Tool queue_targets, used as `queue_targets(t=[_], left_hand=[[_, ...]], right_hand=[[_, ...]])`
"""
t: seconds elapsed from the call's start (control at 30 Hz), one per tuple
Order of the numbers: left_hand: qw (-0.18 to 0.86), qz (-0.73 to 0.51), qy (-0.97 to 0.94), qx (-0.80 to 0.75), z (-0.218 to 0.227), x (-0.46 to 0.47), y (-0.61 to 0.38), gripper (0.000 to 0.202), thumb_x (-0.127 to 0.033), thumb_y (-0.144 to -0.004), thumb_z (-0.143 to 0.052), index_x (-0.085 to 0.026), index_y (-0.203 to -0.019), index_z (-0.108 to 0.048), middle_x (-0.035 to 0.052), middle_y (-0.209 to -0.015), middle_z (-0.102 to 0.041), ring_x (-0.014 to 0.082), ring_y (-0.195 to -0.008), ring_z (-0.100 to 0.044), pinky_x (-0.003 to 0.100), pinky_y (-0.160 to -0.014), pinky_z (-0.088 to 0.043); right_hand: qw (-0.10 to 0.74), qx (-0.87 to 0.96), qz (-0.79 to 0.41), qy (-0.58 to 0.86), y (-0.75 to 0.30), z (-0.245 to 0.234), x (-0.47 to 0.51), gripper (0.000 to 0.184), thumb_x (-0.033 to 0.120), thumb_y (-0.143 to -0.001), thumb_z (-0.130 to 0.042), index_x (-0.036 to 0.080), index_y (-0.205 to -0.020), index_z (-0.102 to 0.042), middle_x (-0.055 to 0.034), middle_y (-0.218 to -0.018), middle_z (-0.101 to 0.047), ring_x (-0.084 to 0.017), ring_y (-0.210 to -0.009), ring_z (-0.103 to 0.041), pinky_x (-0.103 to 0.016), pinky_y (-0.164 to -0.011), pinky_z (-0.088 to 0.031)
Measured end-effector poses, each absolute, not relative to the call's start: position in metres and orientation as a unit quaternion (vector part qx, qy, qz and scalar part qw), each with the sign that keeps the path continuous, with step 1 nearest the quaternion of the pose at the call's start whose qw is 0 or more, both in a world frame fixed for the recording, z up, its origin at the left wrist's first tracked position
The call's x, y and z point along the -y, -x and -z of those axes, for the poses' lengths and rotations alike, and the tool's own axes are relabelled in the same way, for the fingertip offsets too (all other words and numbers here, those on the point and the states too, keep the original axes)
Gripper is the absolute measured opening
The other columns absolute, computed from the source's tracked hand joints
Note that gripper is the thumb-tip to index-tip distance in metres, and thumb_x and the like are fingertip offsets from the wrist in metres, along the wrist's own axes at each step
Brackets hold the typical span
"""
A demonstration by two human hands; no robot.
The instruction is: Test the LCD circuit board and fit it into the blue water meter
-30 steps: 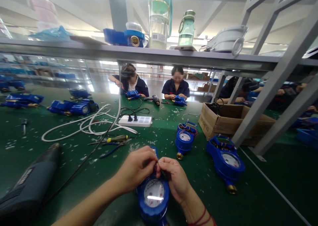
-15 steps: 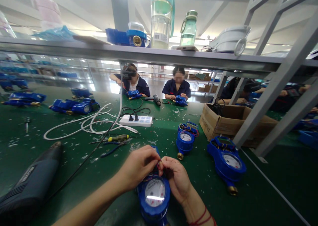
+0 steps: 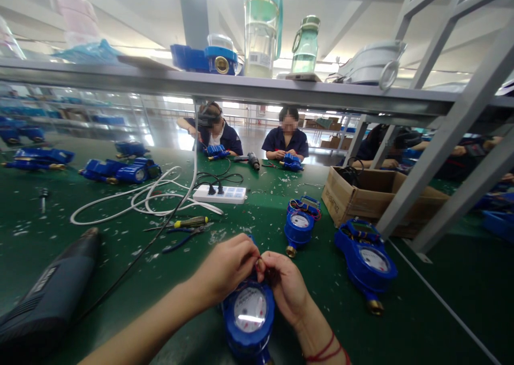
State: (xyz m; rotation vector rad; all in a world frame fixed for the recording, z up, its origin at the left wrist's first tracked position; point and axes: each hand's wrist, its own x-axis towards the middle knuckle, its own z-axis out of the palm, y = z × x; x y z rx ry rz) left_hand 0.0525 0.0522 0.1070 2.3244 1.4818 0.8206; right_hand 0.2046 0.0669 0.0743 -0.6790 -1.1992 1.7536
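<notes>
A blue water meter (image 3: 249, 311) with a round white dial lies in front of me, its brass end toward me. Over its upper part, my left hand (image 3: 231, 266) and my right hand (image 3: 283, 279) meet fingertip to fingertip. Both are closed in a pinch on thin wires, which the fingers mostly hide. A red cord circles my right wrist. Right of my hands stand a second water meter (image 3: 300, 223) with loose coloured wires and a third water meter (image 3: 367, 260) with a small display.
A heat gun (image 3: 52, 290) lies at left. A screwdriver (image 3: 191, 222), pliers (image 3: 184, 240), a white power strip (image 3: 220, 194) and coiled white cable (image 3: 148, 207) lie ahead. A cardboard box (image 3: 341, 196) stands beside metal posts at right. Bottles stand on the shelf (image 3: 160, 81) above; co-workers sit opposite.
My fingertips have shifted slightly and now cover more of the wires. The meter under my hands stays nearly in place.
</notes>
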Motion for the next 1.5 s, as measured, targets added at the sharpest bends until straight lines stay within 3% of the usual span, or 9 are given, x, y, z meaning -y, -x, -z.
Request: queue_targets(t=[0.2, 0.37, 0.47, 0.57, 0.67, 0.87, 1.07, 1.5], left_hand=[[0.075, -0.251, -0.802, -0.536, -0.109, -0.053, -0.047, 0.018, -0.021, -0.082, -0.040, -0.018, -0.081, -0.057, 0.0012, -0.084, -0.055, 0.0085, -0.074, -0.049, 0.019, -0.066, -0.036], [0.096, -0.223, -0.797, -0.553, -0.121, -0.053, -0.046, 0.013, -0.019, -0.078, -0.043, -0.017, -0.077, -0.056, 0.0003, -0.079, -0.054, 0.0072, -0.066, -0.047, 0.018, -0.061, -0.035], [0.127, -0.215, -0.799, -0.548, -0.126, -0.054, -0.044, 0.012, -0.021, -0.078, -0.044, -0.017, -0.076, -0.056, -0.0004, -0.079, -0.055, 0.0065, -0.066, -0.047, 0.016, -0.060, -0.036], [0.153, -0.212, -0.796, -0.545, -0.127, -0.054, -0.041, 0.013, -0.023, -0.078, -0.044, -0.018, -0.076, -0.055, -0.0014, -0.077, -0.055, 0.0059, -0.066, -0.047, 0.015, -0.059, -0.035], [0.178, -0.208, -0.792, -0.546, -0.127, -0.053, -0.040, 0.013, -0.023, -0.079, -0.044, -0.018, -0.075, -0.055, -0.0024, -0.075, -0.054, 0.0053, -0.064, -0.046, 0.014, -0.058, -0.035], [0.203, -0.201, -0.785, -0.550, -0.128, -0.054, -0.042, 0.010, -0.020, -0.075, -0.046, -0.018, -0.077, -0.056, -0.0026, -0.075, -0.055, 0.0050, -0.062, -0.046, 0.014, -0.057, -0.034], [0.209, -0.194, -0.787, -0.547, -0.129, -0.056, -0.042, 0.014, -0.026, -0.079, -0.046, -0.018, -0.074, -0.057, -0.0020, -0.075, -0.055, 0.0060, -0.066, -0.046, 0.015, -0.061, -0.034], [0.214, -0.193, -0.784, -0.550, -0.125, -0.058, -0.042, 0.020, -0.034, -0.079, -0.045, -0.018, -0.073, -0.054, -0.0030, -0.073, -0.054, 0.0055, -0.065, -0.043, 0.016, -0.060, -0.032]], right_hand=[[0.426, 0.611, -0.567, 0.353, -0.211, -0.079, -0.072, 0.028, 0.037, -0.079, -0.057, 0.010, -0.073, -0.062, -0.0026, -0.061, -0.056, -0.012, -0.058, -0.049, -0.024, -0.059, -0.036], [0.436, 0.671, -0.440, 0.408, -0.212, -0.077, -0.070, 0.025, 0.038, -0.080, -0.058, 0.015, -0.088, -0.064, -0.0018, -0.065, -0.057, -0.013, -0.058, -0.049, -0.024, -0.053, -0.035], [0.459, 0.700, -0.347, 0.422, -0.212, -0.078, -0.066, 0.020, 0.032, -0.079, -0.061, 0.021, -0.096, -0.063, -0.0014, -0.074, -0.058, -0.015, -0.067, -0.050, -0.026, -0.062, -0.036], [0.469, 0.737, -0.271, 0.405, -0.210, -0.079, -0.064, 0.012, 0.025, -0.081, -0.058, 0.023, -0.091, -0.065, -0.0030, -0.086, -0.059, -0.018, -0.083, -0.050, -0.029, -0.075, -0.035], [0.465, 0.760, -0.226, 0.394, -0.209, -0.079, -0.063, 0.008, 0.021, -0.082, -0.056, 0.021, -0.085, -0.064, -0.0036, -0.085, -0.058, -0.018, -0.085, -0.049, -0.030, -0.077, -0.033], [0.450, 0.766, -0.213, 0.407, -0.208, -0.076, -0.063, 0.007, 0.021, -0.085, -0.053, 0.019, -0.082, -0.060, -0.0031, -0.083, -0.057, -0.016, -0.081, -0.051, -0.027, -0.071, -0.035], [0.448, 0.749, -0.232, 0.429, -0.207, -0.073, -0.062, 0.008, 0.024, -0.085, -0.053, 0.019, -0.081, -0.059, -0.0015, -0.081, -0.056, -0.014, -0.076, -0.052, -0.024, -0.065, -0.037], [0.459, 0.734, -0.259, 0.429, -0.204, -0.072, -0.063, 0.006, 0.020, -0.083, -0.054, 0.019, -0.080, -0.059, -0.0004, -0.080, -0.055, -0.014, -0.076, -0.052, -0.024, -0.065, -0.038]])
